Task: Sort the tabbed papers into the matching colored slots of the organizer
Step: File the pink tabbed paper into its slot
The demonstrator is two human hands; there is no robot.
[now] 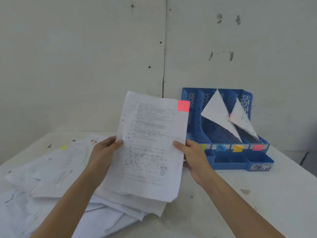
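a sheaf of papers (151, 146) is held up over the table (257, 203), pinched at its 9 o'clock edge by the left hand (103, 152) and at 3 o'clock by the right hand (193, 153). a pink tab (183, 105) is stuck at its 1 o'clock corner; the organizer (195, 103) stands at 3 o'clock. the sheaf is judged light and floppy, best gripped by both side edges.

White paper (151, 152), pink tab (183, 105); blue organizer (228, 158)
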